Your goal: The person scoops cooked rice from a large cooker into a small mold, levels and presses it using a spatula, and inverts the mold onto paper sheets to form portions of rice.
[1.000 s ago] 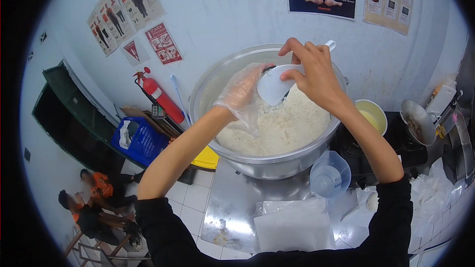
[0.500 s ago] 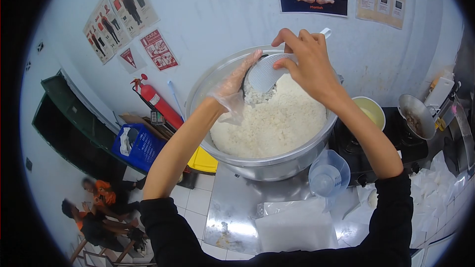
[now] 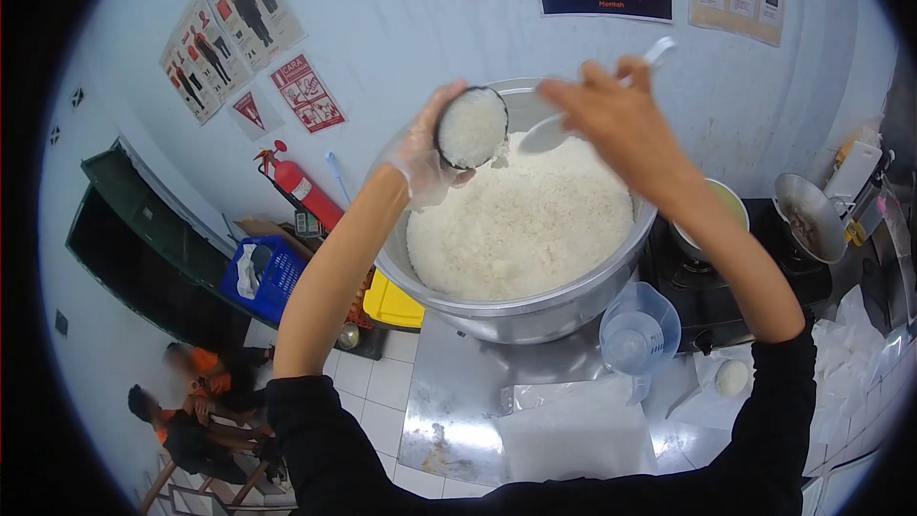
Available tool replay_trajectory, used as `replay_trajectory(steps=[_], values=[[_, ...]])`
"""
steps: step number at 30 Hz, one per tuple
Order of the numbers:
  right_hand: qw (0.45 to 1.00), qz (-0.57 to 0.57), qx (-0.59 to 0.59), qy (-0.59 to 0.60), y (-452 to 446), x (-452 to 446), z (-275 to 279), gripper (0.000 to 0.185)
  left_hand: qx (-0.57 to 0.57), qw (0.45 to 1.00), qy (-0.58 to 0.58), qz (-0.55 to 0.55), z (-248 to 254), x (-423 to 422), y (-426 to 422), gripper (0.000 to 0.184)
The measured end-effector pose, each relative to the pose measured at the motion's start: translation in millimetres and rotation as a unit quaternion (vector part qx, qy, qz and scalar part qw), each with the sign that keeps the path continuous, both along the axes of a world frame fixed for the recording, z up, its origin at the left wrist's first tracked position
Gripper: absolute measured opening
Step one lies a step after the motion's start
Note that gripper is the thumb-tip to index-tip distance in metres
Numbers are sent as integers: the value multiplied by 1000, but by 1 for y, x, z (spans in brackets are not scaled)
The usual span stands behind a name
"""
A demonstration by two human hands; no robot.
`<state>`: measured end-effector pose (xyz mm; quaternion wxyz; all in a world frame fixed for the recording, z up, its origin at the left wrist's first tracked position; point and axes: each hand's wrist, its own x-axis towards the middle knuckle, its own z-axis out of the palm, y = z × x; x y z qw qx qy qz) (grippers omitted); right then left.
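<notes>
A large metal pot holds a mound of white rice. My left hand, in a clear plastic glove, grips a dark-rimmed bowl filled with rice, tilted toward me over the pot's left side. My bare right hand, blurred by motion, is closed on a white rice paddle above the pot's right rear. The paddle's blade hangs over the rice, apart from the bowl, and its handle sticks up behind my fingers.
Right of the pot are a clear jug, a black stove and a pan. White paper sheets lie on the metal table. Two people sit at lower left, near a blue basket and a fire extinguisher.
My left hand has turned the bowl so its rice-filled opening faces me. The paddle has come away from the bowl to the right with my right hand.
</notes>
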<state>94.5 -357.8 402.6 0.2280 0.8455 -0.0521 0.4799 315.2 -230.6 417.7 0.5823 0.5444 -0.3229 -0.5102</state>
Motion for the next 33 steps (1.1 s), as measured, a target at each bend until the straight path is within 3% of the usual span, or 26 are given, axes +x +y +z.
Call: replay_trajectory(steps=[1,2,4,6,9,11,14,16,19,20,21,22,24,25,26,27,29,32,33], values=[[998,-42,45,-1,-6,-6,4,35,-4,999,50,0,-2,4,2,44],[995,-45,92,-8,-7,-12,9,35,-56,998,-5,9,-9,0,5,43],[982,-51,182,-22,-7,-20,18,36,-88,995,30,45,-16,0,2,42],[986,7,147,-71,-11,-14,19,35,-145,988,-35,37,-35,15,-6,44],[987,73,116,-87,-10,5,19,34,-240,931,-275,-19,-61,38,-15,54],[988,85,106,-75,-3,15,20,35,-268,864,-426,-29,-45,14,-3,64],[993,70,91,-41,9,25,19,36,-202,954,-220,9,-44,7,-5,82],[995,62,71,-9,19,29,12,36,-230,962,-136,-60,-47,10,-2,84],[991,111,65,44,25,29,-8,38,-211,976,-2,-57,-54,23,-13,77],[992,95,-13,82,25,22,-12,38,-194,979,43,-38,-56,28,-17,74],[996,49,-14,76,18,18,-10,40,-219,961,-167,15,-54,23,-9,69],[997,4,-15,70,6,15,-7,42,-234,898,-367,69,-51,10,7,65],[993,-82,32,78,-14,6,2,45,-217,903,-353,115,-44,5,19,63],[985,-121,81,91,-21,-1,8,46,-184,967,-138,106,-41,8,21,64],[973,-160,131,104,-25,-5,12,48,-140,982,84,93,-38,12,25,66],[981,-153,104,63,-28,-5,11,47,-90,947,300,75,-36,12,31,68],[989,-141,49,-17,-31,-6,7,47,-109,929,353,21,-31,-8,55,66],[959,-149,240,22,-21,-26,4,37,-155,887,419,-115,-38,-33,96,64],[956,-100,276,-4,-19,-40,-1,34,-169,865,442,-168,-45,-43,109,63]])
